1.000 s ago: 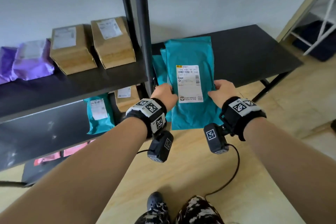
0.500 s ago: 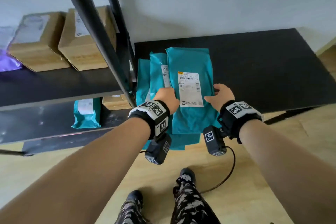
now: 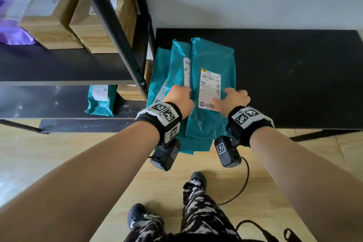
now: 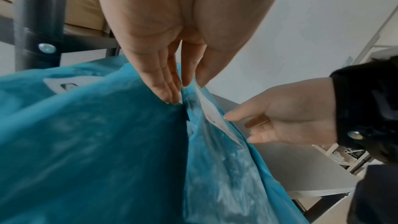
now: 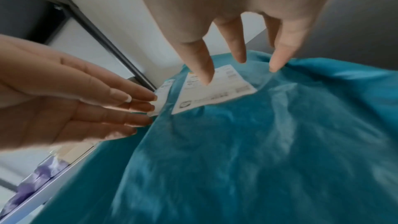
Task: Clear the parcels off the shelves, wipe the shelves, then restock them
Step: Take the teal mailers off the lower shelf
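Note:
A stack of teal mailer parcels lies on the black table [image 3: 294, 76], its near end overhanging the front edge. The top teal parcel [image 3: 213, 55] shows a white label [image 3: 210, 88] face up. My left hand [image 3: 179, 95] rests with straight fingers [image 4: 165, 89] on the parcel below [image 3: 179, 59], right at the top parcel's left edge. My right hand [image 3: 234, 97] hovers over the top parcel with spread fingers [image 5: 203, 67], the tips touching the label [image 5: 217, 89] and the teal film. Neither hand grips anything.
Left of the table stands a black shelf rack with a slanted upright [image 3: 110, 31]. Two cardboard boxes [image 3: 49, 17] [image 3: 98, 25] and a purple parcel [image 3: 11, 31] sit on its upper shelf. Below are a teal parcel [image 3: 100, 102] and another box [image 3: 127, 92]. My feet stand on the wooden floor [image 3: 59, 153].
Both hands gripped the top teal parcel's sides before; now it lies on the stack and their fingers have straightened off it. My head has moved closer and tilted down.

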Demonstrator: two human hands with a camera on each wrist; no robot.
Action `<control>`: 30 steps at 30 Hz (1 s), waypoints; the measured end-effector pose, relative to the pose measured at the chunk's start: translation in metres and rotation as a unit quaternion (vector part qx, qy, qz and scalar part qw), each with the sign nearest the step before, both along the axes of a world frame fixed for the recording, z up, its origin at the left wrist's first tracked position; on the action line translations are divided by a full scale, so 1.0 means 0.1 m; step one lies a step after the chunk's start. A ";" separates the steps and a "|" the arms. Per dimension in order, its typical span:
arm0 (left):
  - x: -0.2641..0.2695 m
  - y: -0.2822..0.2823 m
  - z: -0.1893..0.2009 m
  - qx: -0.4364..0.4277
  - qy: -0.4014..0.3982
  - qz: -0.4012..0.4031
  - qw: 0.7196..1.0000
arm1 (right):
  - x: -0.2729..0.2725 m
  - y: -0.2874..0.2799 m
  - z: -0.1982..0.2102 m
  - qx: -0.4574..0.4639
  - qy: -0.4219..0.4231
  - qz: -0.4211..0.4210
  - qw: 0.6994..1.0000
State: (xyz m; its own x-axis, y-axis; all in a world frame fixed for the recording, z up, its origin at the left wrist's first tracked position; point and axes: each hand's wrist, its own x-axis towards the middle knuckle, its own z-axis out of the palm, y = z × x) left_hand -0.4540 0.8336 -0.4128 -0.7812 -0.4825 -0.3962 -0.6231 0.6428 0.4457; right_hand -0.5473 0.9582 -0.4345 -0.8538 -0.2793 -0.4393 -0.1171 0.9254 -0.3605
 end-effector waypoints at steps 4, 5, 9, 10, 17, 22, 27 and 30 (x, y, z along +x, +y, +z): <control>0.32 -0.14 0.03 -0.003 0.029 -0.006 1.000 | 0.32 -0.17 0.12 -0.056 0.045 0.012 0.997; 0.45 -0.19 0.06 -0.008 0.041 -0.007 0.999 | 0.43 -0.24 0.15 -0.073 0.054 0.015 0.996; 1.05 -0.46 0.14 -0.014 0.088 -0.001 0.996 | 1.02 -0.60 0.19 -0.147 0.084 0.032 0.985; 1.24 -0.55 0.15 -0.013 0.096 0.006 0.995 | 1.20 -0.70 0.19 -0.166 0.091 0.037 0.981; 2.57 -1.31 0.10 -0.023 0.097 0.055 0.993 | 2.49 -1.47 0.12 -0.202 0.076 0.085 0.973; 3.08 -1.84 -0.06 -0.015 0.068 0.101 0.992 | 2.94 -1.87 0.01 -0.200 0.010 0.105 0.974; 3.16 -2.34 -0.36 0.003 0.042 0.142 0.989 | 2.97 -2.34 -0.23 -0.205 -0.029 0.111 0.972; 3.05 -2.68 -0.63 0.000 0.025 0.159 0.987 | 2.85 -2.67 -0.52 -0.210 -0.057 0.104 0.971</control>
